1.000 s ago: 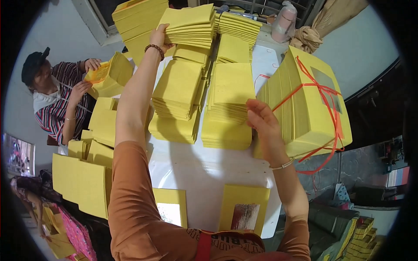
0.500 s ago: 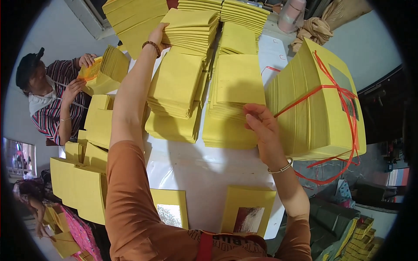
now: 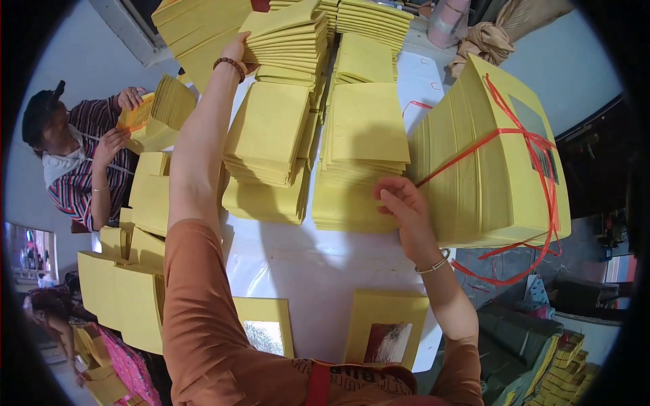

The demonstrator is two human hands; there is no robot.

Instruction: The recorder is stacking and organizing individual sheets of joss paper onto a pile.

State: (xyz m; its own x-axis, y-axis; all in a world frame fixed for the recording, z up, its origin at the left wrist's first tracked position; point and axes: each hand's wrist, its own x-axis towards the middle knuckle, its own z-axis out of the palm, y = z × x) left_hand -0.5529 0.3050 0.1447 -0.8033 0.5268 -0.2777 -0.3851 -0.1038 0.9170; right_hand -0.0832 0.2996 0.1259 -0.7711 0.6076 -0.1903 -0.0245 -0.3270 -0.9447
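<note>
Head view: my left hand (image 3: 235,53) was stretched out to the left side of a far stack (image 3: 284,44) of folded yellow papers. The thumb lay along the stack's upper left edge; the other fingers were mostly hidden, so I can't tell whether they gripped it or only rested against it. A brown bead bracelet (image 3: 230,65) circled that wrist.

My right hand (image 3: 409,216) held nothing that I could see, its fingers loosely curled and the thumb apart from the forefinger. It was in front of the near right pile (image 3: 369,122), level with the lower papers; I can't tell if the fingertips touched them. A pale bangle (image 3: 433,262) sat on that wrist.

Nearer me than my left fingers was the near left pile (image 3: 264,128), its layers stepped. Just to the right of my right fingers stood a big yellow bundle (image 3: 467,183) tied with red string (image 3: 484,141). Nearer my body than both hands, two yellow cards (image 3: 359,325) with silvery panels lay on the white table (image 3: 325,271).

Well beyond my right fingers were a pink roll (image 3: 448,24) and a brown cloth (image 3: 491,40). Left of my left fingers, a co-worker (image 3: 81,179) in a striped top held an orange-printed sheet (image 3: 135,116), and more yellow stacks (image 3: 115,291) stood beside my left arm.
</note>
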